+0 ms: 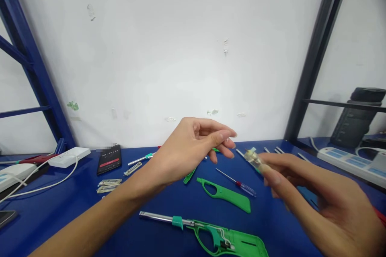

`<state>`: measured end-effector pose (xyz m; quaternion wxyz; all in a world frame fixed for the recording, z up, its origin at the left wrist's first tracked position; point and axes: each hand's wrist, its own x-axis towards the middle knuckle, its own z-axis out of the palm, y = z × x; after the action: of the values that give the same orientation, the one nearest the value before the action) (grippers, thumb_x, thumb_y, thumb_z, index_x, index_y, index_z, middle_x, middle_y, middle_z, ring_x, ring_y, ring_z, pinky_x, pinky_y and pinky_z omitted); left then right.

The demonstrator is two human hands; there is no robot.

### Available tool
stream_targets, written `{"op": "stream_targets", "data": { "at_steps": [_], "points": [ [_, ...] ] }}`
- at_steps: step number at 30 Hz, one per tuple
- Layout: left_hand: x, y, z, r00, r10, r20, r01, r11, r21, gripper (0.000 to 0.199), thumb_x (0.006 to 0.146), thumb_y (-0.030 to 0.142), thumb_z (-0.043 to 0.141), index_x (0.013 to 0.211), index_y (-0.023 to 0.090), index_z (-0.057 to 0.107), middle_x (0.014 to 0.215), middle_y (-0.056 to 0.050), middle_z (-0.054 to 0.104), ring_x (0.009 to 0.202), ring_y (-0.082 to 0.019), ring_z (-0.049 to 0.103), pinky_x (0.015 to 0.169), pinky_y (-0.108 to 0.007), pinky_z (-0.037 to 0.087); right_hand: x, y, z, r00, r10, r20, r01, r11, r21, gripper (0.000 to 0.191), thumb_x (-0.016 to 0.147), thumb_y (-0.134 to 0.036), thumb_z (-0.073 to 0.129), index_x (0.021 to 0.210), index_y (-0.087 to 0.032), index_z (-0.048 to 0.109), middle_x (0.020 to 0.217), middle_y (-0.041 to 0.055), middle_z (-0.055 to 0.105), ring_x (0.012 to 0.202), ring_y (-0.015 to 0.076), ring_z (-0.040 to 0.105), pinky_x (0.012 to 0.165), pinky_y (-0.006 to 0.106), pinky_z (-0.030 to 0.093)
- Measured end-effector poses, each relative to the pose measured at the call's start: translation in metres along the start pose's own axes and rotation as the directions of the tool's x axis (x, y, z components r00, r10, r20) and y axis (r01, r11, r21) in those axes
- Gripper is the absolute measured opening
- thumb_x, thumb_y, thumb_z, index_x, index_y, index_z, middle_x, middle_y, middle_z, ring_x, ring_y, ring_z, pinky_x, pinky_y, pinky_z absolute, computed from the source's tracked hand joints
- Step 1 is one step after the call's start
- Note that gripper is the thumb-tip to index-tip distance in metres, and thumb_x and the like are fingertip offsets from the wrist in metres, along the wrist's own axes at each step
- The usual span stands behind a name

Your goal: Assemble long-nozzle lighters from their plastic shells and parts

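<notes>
My right hand point(316, 192) pinches a clear, yellowish lighter fuel tank point(255, 160) between thumb and fingers, its valve end pointing up and left; the rest is hidden by the fingers. To its left, in mid-air, my left hand point(205, 138) has thumb and fingertips together; a tiny pale spot shows there, too small to name. Below lies an opened green gas lighter point(244, 243) with a metal barrel, teal trigger and white wires. Behind it rests a loose green casing half point(230, 196), and a screwdriver point(241, 186) with a clear purple handle lies beside that.
Several clear fuel tanks point(108, 185) lie on the blue table point(75, 217) at left, near a phone point(109, 160). White cables run past a white box point(69, 156). A power strip point(352, 162) stands at right. Metal barrels point(279, 149) lie near the wall.
</notes>
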<state>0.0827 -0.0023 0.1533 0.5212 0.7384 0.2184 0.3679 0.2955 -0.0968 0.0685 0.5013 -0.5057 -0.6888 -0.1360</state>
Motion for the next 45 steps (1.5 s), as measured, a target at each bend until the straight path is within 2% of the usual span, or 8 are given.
{"op": "stream_targets", "data": {
  "at_steps": [2, 7, 13, 19, 24, 32, 39, 45],
  "points": [
    [0.0, 0.002, -0.001, 1.0, -0.018, 0.021, 0.018, 1.0, 0.004, 0.013, 0.102, 0.014, 0.069, 0.102, 0.012, 0.082, 0.082, -0.006, 0.081, 0.064, -0.008, 0.07, 0.058, -0.016, 0.053, 0.001, 0.003, -0.001, 1.0, -0.005, -0.016, 0.005, 1.0, -0.015, 0.03, 0.103, -0.048, 0.063, 0.124, -0.035, 0.078, 0.097, -0.0008, 0.083, 0.066, 0.0154, 0.075, 0.054, 0.02, 0.059],
    [-0.002, 0.003, 0.001, 0.998, -0.029, 0.051, 0.029, 1.0, 0.002, 0.01, 0.095, 0.014, 0.078, 0.104, 0.015, 0.082, 0.084, -0.006, 0.083, 0.069, -0.01, 0.074, 0.058, -0.015, 0.054, 0.004, 0.001, 0.001, 0.999, 0.04, -0.036, -0.041, 0.999, -0.018, 0.031, 0.102, -0.051, 0.062, 0.122, -0.034, 0.079, 0.102, 0.0014, 0.083, 0.078, 0.0195, 0.079, 0.055, 0.022, 0.06],
    [-0.002, -0.003, 0.001, 0.998, 0.021, 0.054, -0.018, 0.999, -0.043, 0.005, 0.095, 0.02, 0.077, 0.093, 0.015, 0.078, 0.102, -0.011, 0.083, 0.087, -0.018, 0.08, 0.052, -0.016, 0.049, 0.008, -0.009, 0.002, 0.997, 0.037, -0.07, -0.036, 0.999, 0.023, 0.027, 0.101, -0.051, 0.063, 0.102, -0.031, 0.081, 0.093, 0.0014, 0.083, 0.074, 0.0208, 0.079, 0.053, 0.023, 0.061],
    [-0.001, -0.007, -0.001, 0.998, 0.035, 0.045, -0.036, 0.999, 0.006, 0.011, 0.092, 0.029, 0.082, 0.094, 0.018, 0.084, 0.077, -0.002, 0.075, 0.059, -0.006, 0.061, 0.054, -0.016, 0.049, 0.01, -0.006, 0.003, 1.0, 0.018, 0.007, -0.019, 1.0, 0.025, 0.023, 0.101, -0.049, 0.065, 0.107, -0.032, 0.079, 0.089, -0.0011, 0.082, 0.058, 0.0147, 0.071, 0.05, 0.021, 0.058],
    [-0.003, -0.006, 0.008, 0.988, 0.156, 0.007, -0.156, 0.983, 0.091, 0.009, 0.095, 0.023, 0.076, 0.092, 0.02, 0.084, 0.074, -0.001, 0.076, 0.06, -0.009, 0.064, 0.053, -0.018, 0.051, 0.009, -0.005, 0.003, 0.991, 0.089, 0.102, -0.101, 0.987, 0.123, 0.026, 0.102, -0.049, 0.062, 0.111, -0.03, 0.077, 0.071, -0.0012, 0.073, 0.053, 0.0162, 0.067, 0.047, 0.024, 0.056],
    [-0.008, -0.011, 0.018, 0.869, 0.479, -0.125, -0.404, 0.832, 0.38, 0.013, 0.091, 0.014, 0.078, 0.086, 0.025, 0.082, 0.082, 0.002, 0.081, 0.074, -0.015, 0.075, 0.065, -0.024, 0.06, 0.007, -0.012, 0.003, 0.981, 0.155, 0.116, -0.178, 0.959, 0.221, 0.029, 0.102, -0.052, 0.061, 0.112, -0.03, 0.076, 0.065, -0.0017, 0.069, 0.05, 0.0162, 0.065, 0.048, 0.025, 0.056],
    [-0.01, -0.015, 0.015, 0.762, 0.644, -0.069, -0.52, 0.672, 0.527, 0.011, 0.093, 0.014, 0.08, 0.089, 0.024, 0.078, 0.084, 0.005, 0.081, 0.075, -0.011, 0.076, 0.061, -0.019, 0.058, 0.01, -0.017, 0.004, 0.988, 0.138, 0.066, -0.151, 0.947, 0.285, 0.029, 0.1, -0.051, 0.063, 0.11, -0.029, 0.08, 0.06, -0.0034, 0.068, 0.043, 0.0129, 0.061, 0.043, 0.021, 0.054],
    [-0.007, -0.019, 0.012, 0.716, 0.698, -0.012, -0.538, 0.562, 0.628, 0.005, 0.097, 0.022, 0.08, 0.093, 0.025, 0.08, 0.087, 0.003, 0.082, 0.073, -0.012, 0.074, 0.06, -0.023, 0.057, 0.005, -0.011, 0.002, 0.983, 0.13, 0.129, -0.159, 0.957, 0.243, 0.031, 0.102, -0.05, 0.062, 0.116, -0.029, 0.08, 0.063, -0.0004, 0.07, 0.047, 0.016, 0.064, 0.041, 0.022, 0.054]
  ]
}}
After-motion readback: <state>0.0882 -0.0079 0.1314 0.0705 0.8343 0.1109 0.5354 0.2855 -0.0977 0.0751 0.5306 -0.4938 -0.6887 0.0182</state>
